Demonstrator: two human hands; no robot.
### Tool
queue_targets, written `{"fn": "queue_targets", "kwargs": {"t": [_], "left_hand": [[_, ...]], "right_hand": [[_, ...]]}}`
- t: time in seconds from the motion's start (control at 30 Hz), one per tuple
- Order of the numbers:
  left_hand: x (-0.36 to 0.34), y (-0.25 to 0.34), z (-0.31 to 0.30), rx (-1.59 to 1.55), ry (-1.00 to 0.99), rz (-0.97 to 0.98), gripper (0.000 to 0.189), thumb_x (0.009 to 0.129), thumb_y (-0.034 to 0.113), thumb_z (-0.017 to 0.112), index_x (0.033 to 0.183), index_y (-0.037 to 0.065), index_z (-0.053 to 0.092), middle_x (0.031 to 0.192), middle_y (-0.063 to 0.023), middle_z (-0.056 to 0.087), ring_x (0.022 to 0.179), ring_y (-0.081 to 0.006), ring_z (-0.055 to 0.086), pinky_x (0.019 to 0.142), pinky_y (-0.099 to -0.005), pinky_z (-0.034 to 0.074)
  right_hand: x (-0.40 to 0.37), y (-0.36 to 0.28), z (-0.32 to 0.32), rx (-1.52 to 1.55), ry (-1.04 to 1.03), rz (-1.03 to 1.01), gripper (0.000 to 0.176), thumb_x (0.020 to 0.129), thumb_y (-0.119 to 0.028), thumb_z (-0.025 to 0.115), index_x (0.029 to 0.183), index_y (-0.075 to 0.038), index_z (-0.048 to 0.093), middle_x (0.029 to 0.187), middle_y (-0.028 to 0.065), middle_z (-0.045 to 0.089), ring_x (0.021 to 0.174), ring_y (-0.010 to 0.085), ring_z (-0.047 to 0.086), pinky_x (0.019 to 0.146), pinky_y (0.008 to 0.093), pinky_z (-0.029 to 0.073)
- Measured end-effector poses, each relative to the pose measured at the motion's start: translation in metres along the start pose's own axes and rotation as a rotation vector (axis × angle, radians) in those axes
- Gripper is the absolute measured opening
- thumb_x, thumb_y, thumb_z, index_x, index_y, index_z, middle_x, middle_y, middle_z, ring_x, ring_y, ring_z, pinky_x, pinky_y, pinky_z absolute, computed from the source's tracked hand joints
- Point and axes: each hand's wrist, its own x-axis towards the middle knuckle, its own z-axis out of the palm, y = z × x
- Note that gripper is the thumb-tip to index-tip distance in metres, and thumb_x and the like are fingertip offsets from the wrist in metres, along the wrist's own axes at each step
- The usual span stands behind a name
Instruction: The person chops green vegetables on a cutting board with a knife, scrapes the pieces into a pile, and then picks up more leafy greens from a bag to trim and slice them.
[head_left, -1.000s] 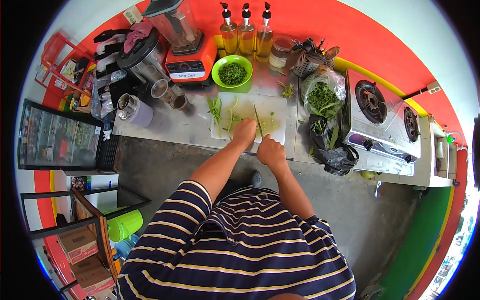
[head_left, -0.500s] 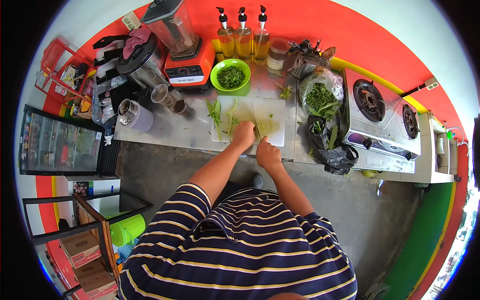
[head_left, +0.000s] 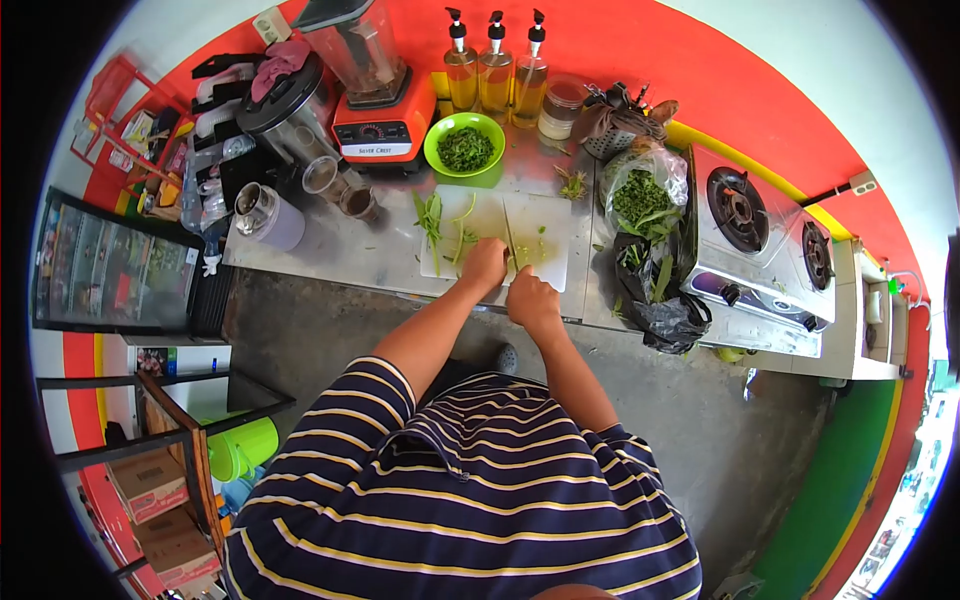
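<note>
My right hand [head_left: 534, 300] is closed around the handle of a knife [head_left: 508, 228], its blade pointing away from me across the white cutting board [head_left: 555, 215]. Just left of the blade, my left hand [head_left: 486, 264] is closed on green stems, its fingers hiding the part they grip. Longer stems [head_left: 461, 228] lie beside that hand, and a leafy green bunch [head_left: 430, 220] rests at the board's left side. Small chopped green pieces [head_left: 535, 255] are scattered right of the blade. Behind the board stands a green bowl [head_left: 434, 150] of chopped greens.
A red blender [head_left: 385, 125], pump bottles [head_left: 495, 80] and a lidded jar [head_left: 560, 105] line the wall. Cups [head_left: 322, 177] and a metal-topped container [head_left: 270, 220] stand left. Bags of greens [head_left: 660, 190] lie right, beside a gas stove [head_left: 765, 240].
Both hands stay at the board, the right still on the knife. The right hand has moved slightly toward the left hand. The whole view has shifted a little.
</note>
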Motion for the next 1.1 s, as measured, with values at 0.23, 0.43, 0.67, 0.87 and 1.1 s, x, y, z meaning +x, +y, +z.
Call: {"fn": "queue_targets", "kwargs": {"t": [0.23,0.43,0.67,0.87,1.1], "left_hand": [[-0.001,-0.004,0.001,0.074,-0.061,-0.069,0.009,0.08,0.006,0.062,0.077,0.0,0.068,0.089,-0.0249,0.067,0.088,-0.0445,0.065,0.077,-0.0535,0.052],[0.001,-0.012,0.002,0.026,0.03,0.079,0.009,0.077,0.005,0.062,0.078,-0.001,0.069,0.082,-0.027,0.066,0.081,-0.046,0.064,0.074,-0.0534,0.052],[-0.001,-0.008,0.001,-0.016,0.002,0.044,0.01,0.078,0.006,0.062,0.077,-0.002,0.068,0.082,-0.0272,0.066,0.083,-0.046,0.064,0.076,-0.0534,0.051],[-0.006,-0.007,0.01,0.042,0.077,0.029,0.01,0.079,0.006,0.061,0.078,-0.001,0.068,0.08,-0.0261,0.066,0.081,-0.0451,0.065,0.075,-0.0529,0.052],[-0.009,-0.014,0.014,0.048,0.112,-0.009,0.008,0.08,0.006,0.065,0.08,0.0,0.07,0.08,-0.0242,0.067,0.08,-0.0437,0.066,0.072,-0.0514,0.052]], "right_hand": [[0.003,-0.006,0.007,0.04,0.013,0.055,0.026,0.092,-0.016,0.053,0.11,0.003,0.049,0.102,0.0273,0.071,0.096,0.0426,0.071,0.084,0.0485,0.057],[0.004,-0.004,0.011,0.056,-0.005,0.036,0.026,0.093,-0.015,0.05,0.111,0.003,0.047,0.101,0.028,0.071,0.097,0.043,0.071,0.086,0.0496,0.057],[0.008,-0.009,0.006,0.017,0.019,0.038,0.029,0.092,-0.015,0.056,0.112,0.003,0.048,0.102,0.0236,0.072,0.096,0.0383,0.072,0.083,0.0447,0.059],[0.0,-0.013,0.01,0.043,-0.001,0.064,0.026,0.093,-0.015,0.053,0.111,0.003,0.048,0.103,0.0259,0.071,0.097,0.0405,0.071,0.085,0.0468,0.057],[0.008,-0.011,0.02,0.018,0.05,0.068,0.026,0.092,-0.015,0.056,0.111,0.002,0.048,0.101,0.0227,0.072,0.095,0.038,0.073,0.081,0.0445,0.059]]}}
